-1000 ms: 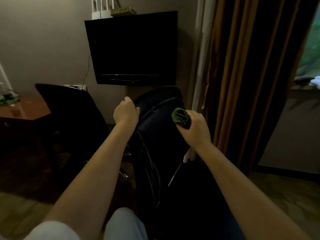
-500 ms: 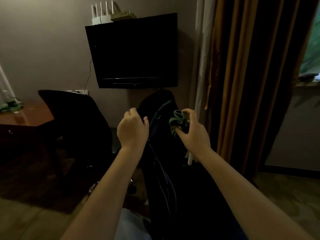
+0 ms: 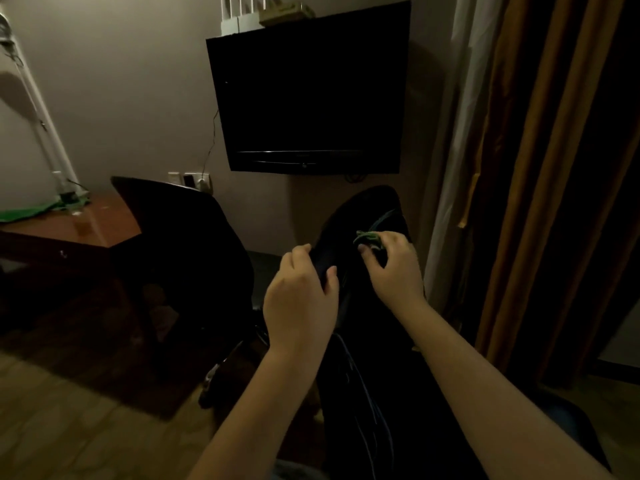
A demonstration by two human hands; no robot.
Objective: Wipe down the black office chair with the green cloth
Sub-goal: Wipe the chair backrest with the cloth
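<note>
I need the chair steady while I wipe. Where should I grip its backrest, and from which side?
Grip the black chair by its backrest's thin left edge, from the left, as the left hand does: thumb in front, fingers wrapped behind. The right hand holds the green cloth opposite.

Black over the office chair (image 3: 360,209), broken only by thin bluish lines down its back. Dull green on the cloth (image 3: 367,237) (muted in this dim light). Black again on the TV (image 3: 308,91) and the 2nd chair (image 3: 180,244). Ochre brown on the heavy curtain (image 3: 540,168), white on the sheer curtain (image 3: 445,188). Reddish brown on the desk (image 3: 104,220), beige on the wall (image 3: 121,81).
</note>
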